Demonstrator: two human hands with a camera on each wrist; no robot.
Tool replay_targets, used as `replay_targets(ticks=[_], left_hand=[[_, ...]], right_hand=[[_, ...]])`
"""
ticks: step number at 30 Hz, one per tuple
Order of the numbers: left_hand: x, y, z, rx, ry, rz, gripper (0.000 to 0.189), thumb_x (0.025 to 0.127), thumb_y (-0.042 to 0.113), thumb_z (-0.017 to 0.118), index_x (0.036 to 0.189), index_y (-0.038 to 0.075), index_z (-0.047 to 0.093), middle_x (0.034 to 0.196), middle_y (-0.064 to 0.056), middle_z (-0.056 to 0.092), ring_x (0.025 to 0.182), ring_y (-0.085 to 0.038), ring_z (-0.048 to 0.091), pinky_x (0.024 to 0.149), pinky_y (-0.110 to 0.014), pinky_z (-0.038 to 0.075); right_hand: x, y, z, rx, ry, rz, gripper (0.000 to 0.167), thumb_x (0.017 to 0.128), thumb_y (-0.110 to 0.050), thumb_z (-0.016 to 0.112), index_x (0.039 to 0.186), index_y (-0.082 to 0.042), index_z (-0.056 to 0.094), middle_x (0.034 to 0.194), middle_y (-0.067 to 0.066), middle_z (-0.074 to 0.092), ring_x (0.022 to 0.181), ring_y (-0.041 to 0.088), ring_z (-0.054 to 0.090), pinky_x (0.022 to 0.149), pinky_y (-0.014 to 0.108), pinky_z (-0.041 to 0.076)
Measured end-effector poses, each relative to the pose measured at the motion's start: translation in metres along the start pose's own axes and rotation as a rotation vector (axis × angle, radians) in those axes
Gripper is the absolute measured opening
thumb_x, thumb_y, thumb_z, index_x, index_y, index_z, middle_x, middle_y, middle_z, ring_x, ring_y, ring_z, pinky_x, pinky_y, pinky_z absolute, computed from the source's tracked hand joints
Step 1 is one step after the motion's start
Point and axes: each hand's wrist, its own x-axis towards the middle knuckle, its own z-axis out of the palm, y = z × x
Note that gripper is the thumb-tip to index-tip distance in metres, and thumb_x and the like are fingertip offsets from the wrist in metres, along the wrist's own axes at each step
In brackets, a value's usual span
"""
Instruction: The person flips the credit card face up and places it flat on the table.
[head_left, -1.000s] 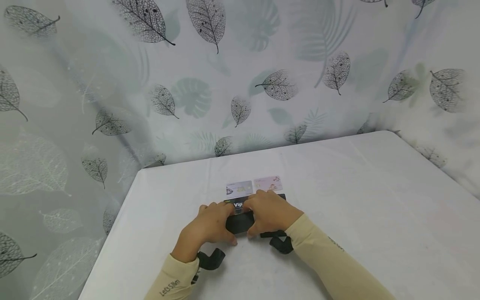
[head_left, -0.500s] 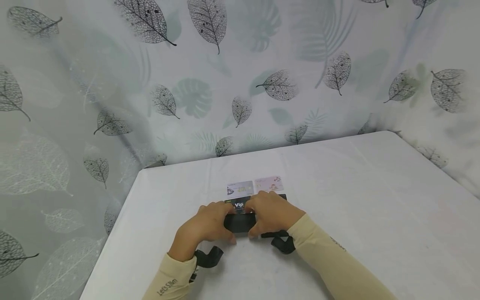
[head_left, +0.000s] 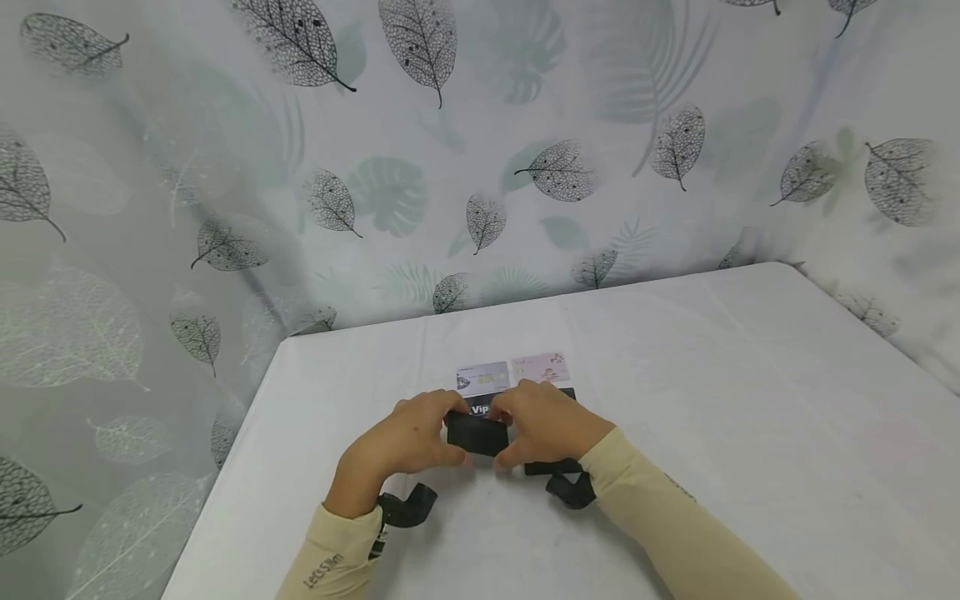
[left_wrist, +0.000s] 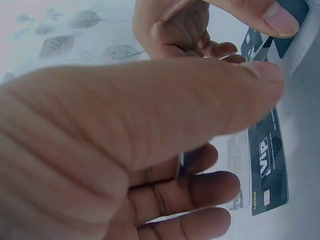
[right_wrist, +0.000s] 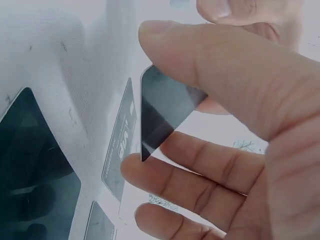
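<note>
A dark card (head_left: 476, 435) is tilted, its left end raised off the table, with the left hand (head_left: 408, 437) pinching that end between thumb and fingers. Around the card's right end arches the right hand (head_left: 555, 425). In the right wrist view, the held card (right_wrist: 162, 107) shows its end between the right thumb (right_wrist: 170, 50) and fingers (right_wrist: 195, 180), without a visible pinch. A black Vip card (head_left: 480, 405) lies just behind. Two more black cards are partly under the right hand, a rear one (head_left: 568, 392) and a near one (head_left: 553, 468).
Farther back lie a silver-grey card (head_left: 482, 378) and a pink card (head_left: 541, 367), side by side. All rest on a white-covered table (head_left: 697, 400). Leaf-patterned cloth (head_left: 420, 196) hangs behind it. Black wrist mounts (head_left: 408, 507) stick out below the hands.
The left hand has lifted the card's left end from the table and shifted slightly left with it. Its thumb has risen too. The right hand has barely moved.
</note>
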Motion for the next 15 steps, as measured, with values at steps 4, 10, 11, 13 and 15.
replay_targets(ticks=[4, 10, 11, 13, 15], left_hand=[[0.0002, -0.0007, -0.0019, -0.033, 0.005, 0.004, 0.048, 0.080, 0.021, 0.087, 0.123, 0.014, 0.065, 0.107, 0.003, 0.065, 0.092, -0.018, 0.056, 0.084, -0.042, 0.047], [0.0028, -0.0031, -0.0010, -0.093, 0.000, 0.046, 0.045, 0.080, 0.021, 0.086, 0.120, 0.014, 0.064, 0.108, 0.002, 0.064, 0.097, -0.019, 0.057, 0.083, -0.040, 0.049], [0.0032, -0.0040, -0.0005, -0.103, 0.001, 0.054, 0.045, 0.080, 0.020, 0.086, 0.119, 0.014, 0.064, 0.108, 0.002, 0.064, 0.098, -0.020, 0.057, 0.084, -0.041, 0.049], [0.0042, -0.0057, 0.0005, -0.125, 0.002, 0.068, 0.045, 0.080, 0.020, 0.086, 0.119, 0.014, 0.064, 0.109, 0.001, 0.065, 0.099, -0.020, 0.058, 0.086, -0.042, 0.049], [0.0048, -0.0069, 0.0013, -0.147, 0.000, 0.077, 0.045, 0.081, 0.019, 0.086, 0.119, 0.014, 0.063, 0.110, 0.002, 0.065, 0.100, -0.020, 0.059, 0.089, -0.042, 0.049]], right_hand=[[-0.0005, -0.0006, -0.0008, 0.015, -0.001, -0.006, 0.049, 0.071, -0.037, 0.095, 0.113, -0.020, 0.075, 0.098, -0.007, 0.069, 0.090, 0.012, 0.064, 0.082, 0.036, 0.053], [-0.0016, 0.0030, 0.0000, 0.025, 0.011, -0.050, 0.047, 0.077, -0.038, 0.092, 0.116, -0.018, 0.076, 0.100, -0.008, 0.070, 0.091, 0.013, 0.064, 0.081, 0.035, 0.053], [-0.0020, 0.0034, -0.0001, 0.031, 0.014, -0.054, 0.047, 0.077, -0.038, 0.091, 0.116, -0.018, 0.076, 0.100, -0.008, 0.069, 0.093, 0.014, 0.064, 0.081, 0.035, 0.053], [-0.0034, 0.0037, -0.0008, 0.046, 0.018, -0.063, 0.048, 0.078, -0.038, 0.090, 0.118, -0.016, 0.075, 0.101, -0.008, 0.069, 0.096, 0.016, 0.062, 0.083, 0.037, 0.051], [-0.0043, 0.0040, -0.0012, 0.050, 0.022, -0.066, 0.050, 0.078, -0.039, 0.090, 0.120, -0.016, 0.075, 0.102, -0.008, 0.069, 0.097, 0.017, 0.060, 0.084, 0.038, 0.050]])
